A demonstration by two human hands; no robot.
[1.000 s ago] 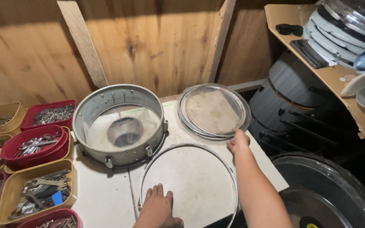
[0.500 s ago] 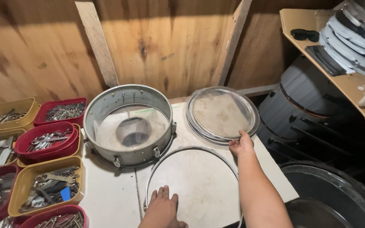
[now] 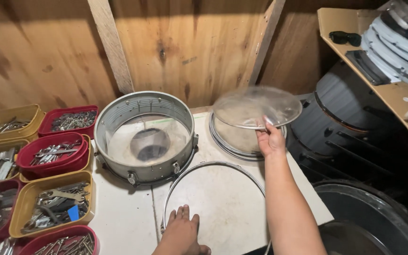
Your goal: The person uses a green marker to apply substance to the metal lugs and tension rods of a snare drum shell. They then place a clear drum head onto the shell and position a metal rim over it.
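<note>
My right hand (image 3: 270,140) grips the near rim of a clear round drumhead (image 3: 257,106) and holds it lifted, tilted, above another drumhead with a metal hoop (image 3: 227,141) lying on the white table (image 3: 123,212). My left hand (image 3: 181,230) rests flat on the table, fingers spread, on the near edge of a thin metal hoop (image 3: 213,166). A grey metal snare drum shell (image 3: 143,134) stands behind the hoop, to the left of the lifted drumhead.
Red and yellow trays (image 3: 55,203) of wrenches and small metal parts line the table's left side. A wooden wall (image 3: 180,42) rises behind. Dark drums (image 3: 350,127) and a wooden shelf (image 3: 388,89) stacked with hoops stand at the right.
My right hand has taken the clear drumhead by its rim and lifted it off the stack. My left hand stays on the hoop.
</note>
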